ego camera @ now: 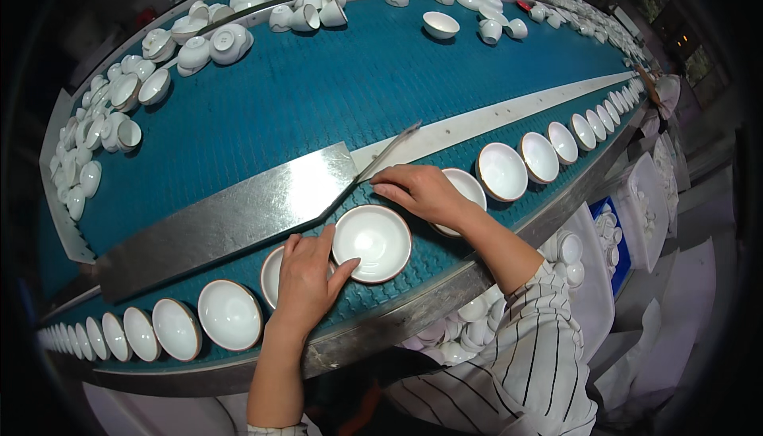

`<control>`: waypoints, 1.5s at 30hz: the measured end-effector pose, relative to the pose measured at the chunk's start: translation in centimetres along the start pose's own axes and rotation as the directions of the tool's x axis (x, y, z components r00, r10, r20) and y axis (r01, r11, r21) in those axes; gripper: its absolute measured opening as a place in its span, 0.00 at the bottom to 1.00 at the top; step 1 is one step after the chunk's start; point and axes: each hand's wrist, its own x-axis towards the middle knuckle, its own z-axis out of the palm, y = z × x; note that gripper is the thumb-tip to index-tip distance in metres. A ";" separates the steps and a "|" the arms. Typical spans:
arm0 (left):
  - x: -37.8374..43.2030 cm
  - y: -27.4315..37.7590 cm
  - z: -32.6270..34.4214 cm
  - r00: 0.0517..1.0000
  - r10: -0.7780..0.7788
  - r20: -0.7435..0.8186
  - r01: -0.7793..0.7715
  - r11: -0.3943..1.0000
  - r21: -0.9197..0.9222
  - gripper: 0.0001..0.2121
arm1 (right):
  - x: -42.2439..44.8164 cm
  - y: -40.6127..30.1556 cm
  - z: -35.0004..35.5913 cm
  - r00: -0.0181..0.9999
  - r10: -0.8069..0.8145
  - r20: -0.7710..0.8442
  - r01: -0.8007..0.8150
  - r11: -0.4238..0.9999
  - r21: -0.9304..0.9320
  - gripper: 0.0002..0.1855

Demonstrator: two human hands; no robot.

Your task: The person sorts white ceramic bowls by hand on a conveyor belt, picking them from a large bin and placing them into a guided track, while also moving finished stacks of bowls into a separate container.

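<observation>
A white bowl with a brown rim (372,244) sits on the narrow front lane of a blue conveyor belt (417,257). My left hand (307,278) is at its left side, thumb over the inside and fingers along the outer edge. The same hand partly covers a second bowl (271,278) behind it. My right hand (420,191) has its fingers curled, the tips close beside the lower end of a thin strip (390,151); whether they grip it I cannot tell. Under the right wrist a further bowl (465,188) is partly hidden.
A metal guide plate (238,221) and a white rail (501,111) divide the belt. Rows of bowls (229,315) line the front lane both ways. Bowls and cups (307,17) crowd the far edge. Tubs of ware (596,293) stand below right; a person's arm (650,87) shows far right.
</observation>
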 end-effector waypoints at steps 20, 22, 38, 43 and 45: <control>6.4 6.7 6.2 0.997 -0.070 0.045 0.072 0.997 -0.035 0.20 | -3.1 6.1 -8.8 0.988 0.035 0.152 -0.037 0.999 0.012 0.13; 6.9 7.3 7.2 0.996 -0.081 0.022 0.080 0.995 0.052 0.22 | -3.4 7.1 -9.7 0.992 0.021 0.128 -0.016 0.999 -0.041 0.13; 12.0 12.0 11.9 0.997 -0.007 -0.081 -0.003 0.993 -0.122 0.19 | -5.7 13.1 -15.4 0.998 -0.038 0.055 0.041 0.997 -0.058 0.11; 13.2 13.5 13.3 0.988 -0.141 0.056 0.138 0.989 0.056 0.19 | -6.4 15.7 -17.4 0.993 0.069 0.098 -0.045 0.971 -0.233 0.13; 13.5 13.3 13.8 0.985 -0.164 0.056 0.159 0.983 0.089 0.18 | -6.6 16.0 -18.1 0.984 0.104 0.143 -0.071 0.974 -0.216 0.14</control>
